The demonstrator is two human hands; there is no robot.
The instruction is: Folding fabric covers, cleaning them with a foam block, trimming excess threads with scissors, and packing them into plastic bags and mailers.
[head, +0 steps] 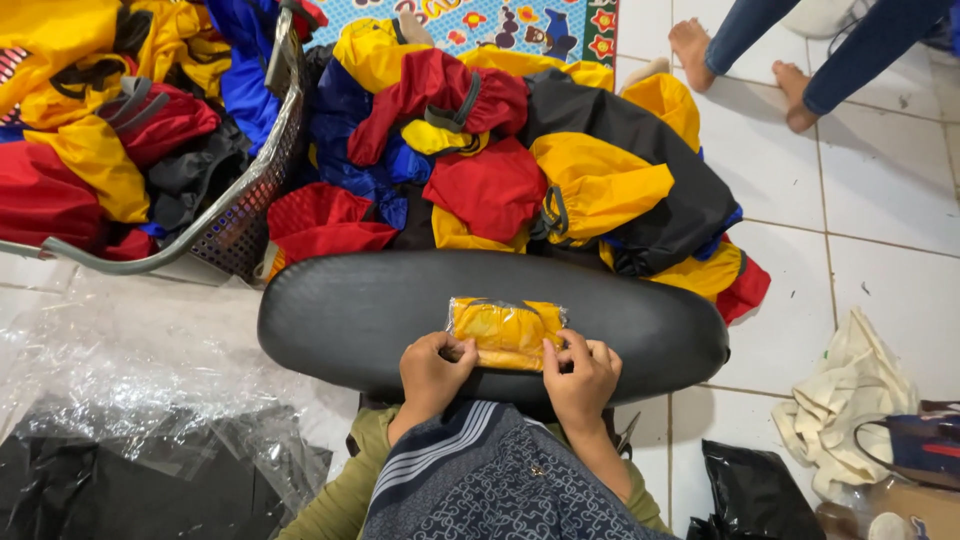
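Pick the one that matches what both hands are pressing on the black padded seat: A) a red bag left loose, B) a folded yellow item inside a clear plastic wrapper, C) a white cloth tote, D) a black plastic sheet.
B: the left hand and right hand both press their fingers on the folded yellow item in clear plastic, which lies flat on the black padded seat.

light: bright, even, diffuse | shadows: we see soft ones under the black seat (pixel 400 310) just beyond the hands | glare: sheen on clear plastic sheet (pixel 130 370) left of the hands | focus: sharp, no motion blur | edges: mild wide-angle bend
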